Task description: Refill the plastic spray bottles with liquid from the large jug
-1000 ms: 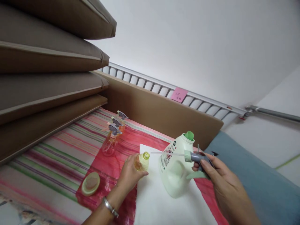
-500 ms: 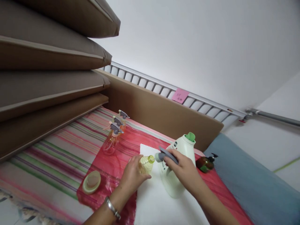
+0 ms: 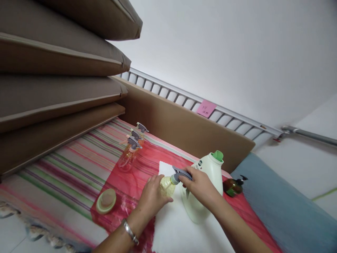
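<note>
Left hand (image 3: 152,197) closed around a small clear plastic bottle of yellow liquid (image 3: 167,185), standing on a white cloth (image 3: 173,225). Right hand (image 3: 201,188) grips a grey trigger-spray head (image 3: 180,174) at the bottle's neck. Just beside them: a pale green detergent jug (image 3: 207,186).

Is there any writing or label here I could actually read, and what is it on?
Pink sticky note on the rail: handwritten marks, too small to read.
Round logo on the white jug: too blurred to read.
Spray bottles and brown pump bottle: no writing shows.
</note>
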### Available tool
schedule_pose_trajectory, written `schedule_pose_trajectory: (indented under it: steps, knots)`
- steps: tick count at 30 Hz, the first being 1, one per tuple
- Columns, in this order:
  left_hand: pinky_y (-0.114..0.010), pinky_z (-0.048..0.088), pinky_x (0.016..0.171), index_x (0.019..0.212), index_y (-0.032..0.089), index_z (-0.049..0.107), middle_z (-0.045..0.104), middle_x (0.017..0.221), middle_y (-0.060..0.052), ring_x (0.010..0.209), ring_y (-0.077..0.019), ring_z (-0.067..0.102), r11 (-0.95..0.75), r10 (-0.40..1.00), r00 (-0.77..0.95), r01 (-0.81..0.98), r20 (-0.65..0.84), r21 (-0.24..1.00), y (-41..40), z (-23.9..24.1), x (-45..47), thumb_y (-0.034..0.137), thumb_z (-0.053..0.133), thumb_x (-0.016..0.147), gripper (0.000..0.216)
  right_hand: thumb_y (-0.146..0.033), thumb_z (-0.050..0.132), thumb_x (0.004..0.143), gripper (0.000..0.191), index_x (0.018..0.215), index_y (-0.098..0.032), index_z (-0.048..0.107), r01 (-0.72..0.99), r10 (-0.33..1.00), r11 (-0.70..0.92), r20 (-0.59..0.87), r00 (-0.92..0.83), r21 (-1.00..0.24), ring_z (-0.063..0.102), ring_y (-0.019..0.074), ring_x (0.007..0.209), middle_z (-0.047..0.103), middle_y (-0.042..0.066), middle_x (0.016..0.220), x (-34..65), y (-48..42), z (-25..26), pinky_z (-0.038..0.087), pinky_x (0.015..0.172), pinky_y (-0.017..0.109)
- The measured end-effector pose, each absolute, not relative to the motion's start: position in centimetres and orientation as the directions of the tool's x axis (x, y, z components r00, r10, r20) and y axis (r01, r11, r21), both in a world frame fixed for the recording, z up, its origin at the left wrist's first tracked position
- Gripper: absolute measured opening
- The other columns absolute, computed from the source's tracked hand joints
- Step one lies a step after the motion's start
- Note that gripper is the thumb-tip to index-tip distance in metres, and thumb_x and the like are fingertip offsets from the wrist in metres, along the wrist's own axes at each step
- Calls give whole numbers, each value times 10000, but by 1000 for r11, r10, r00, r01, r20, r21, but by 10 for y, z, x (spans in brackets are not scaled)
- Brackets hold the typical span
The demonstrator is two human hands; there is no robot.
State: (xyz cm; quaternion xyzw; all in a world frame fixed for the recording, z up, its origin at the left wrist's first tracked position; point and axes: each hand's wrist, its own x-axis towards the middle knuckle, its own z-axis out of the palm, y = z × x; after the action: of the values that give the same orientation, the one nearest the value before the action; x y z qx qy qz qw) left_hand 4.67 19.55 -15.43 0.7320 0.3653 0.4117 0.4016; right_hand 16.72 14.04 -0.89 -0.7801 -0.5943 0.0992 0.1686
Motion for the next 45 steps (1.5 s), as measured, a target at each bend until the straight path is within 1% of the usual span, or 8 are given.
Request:
schedule_pose_trajectory:
  steps: [4, 10, 20, 26, 31, 34, 40, 45]
  knots:
    - [-420, 416, 933, 1195, 137, 523, 599, 1122, -125, 1072, -295, 517, -421, 859, 418, 249, 295, 872, 194, -154, 45, 262, 851, 500, 779, -286, 499, 757, 124, 796, -195, 573, 883, 955, -271, 6, 296, -382, 615, 184, 606, 631, 13, 668, 164, 144, -9, 410, 600, 293]
    - [-411, 422, 915, 1194, 137, 527, 604, 1096, -117, 1039, -291, 526, -452, 847, 441, 302, 298, 839, 193, -150, 43, 289, 848, 509, 772, -210, 495, 770, 394, 1163, -206, 522, 861, 948, -299, -23, 318, -411, 627, 174, 588, 621, -13, 642, 159, 145, -8, 451, 639, 294]
    - [-380, 428, 881, 1173, 155, 545, 614, 1083, -105, 1017, -282, 536, -420, 842, 475, 279, 256, 864, 192, -150, 42, 319, 838, 516, 738, -486, 397, 861, 483, 1239, -194, 472, 735, 940, -341, -224, 258, -586, 626, 180, 682, 629, 47, 791, 164, 142, 6, 522, 507, 278]
    - [-365, 421, 887, 1156, 171, 559, 616, 1095, -98, 1020, -277, 541, -392, 848, 475, 260, 236, 882, 193, -152, 42, 330, 836, 506, 724, -464, 394, 861, 458, 1204, -198, 539, 700, 951, -296, -136, 277, -649, 607, 162, 637, 626, 43, 838, 173, 131, 10, 545, 590, 328]
    - [-357, 411, 907, 1157, 182, 560, 614, 1112, -92, 1046, -271, 535, -373, 851, 475, 251, 222, 893, 194, -151, 40, 337, 833, 503, 725, -217, 425, 822, 380, 1163, -265, 583, 928, 987, 14, 155, 47, -372, 590, 218, 1038, 633, 55, 1148, 199, 124, 2, 458, 932, 428]
    - [-363, 412, 904, 1157, 182, 560, 617, 1105, -93, 1041, -273, 537, -380, 848, 477, 246, 230, 892, 194, -151, 41, 334, 833, 500, 727, -83, 394, 771, 476, 1150, -283, 600, 966, 972, 205, 152, -182, -156, 488, 215, 1202, 544, 44, 1311, 205, 121, -1, 399, 1008, 450]
    - [-368, 432, 857, 1134, 186, 566, 618, 1063, -84, 996, -274, 546, -398, 843, 481, 253, 243, 882, 193, -153, 43, 330, 842, 484, 721, -4, 430, 702, 481, 1068, -234, 641, 957, 954, 291, 79, -290, -3, 569, 205, 1085, 640, 63, 1180, 199, 127, 0, 450, 943, 404]
    - [-371, 433, 844, 1129, 188, 567, 617, 1048, -80, 976, -272, 544, -419, 840, 481, 276, 253, 865, 192, -153, 43, 327, 840, 501, 699, -229, 531, 816, 229, 1011, -245, 650, 985, 985, 170, 32, -169, -15, 624, 230, 877, 709, 44, 933, 189, 135, 1, 468, 788, 371]
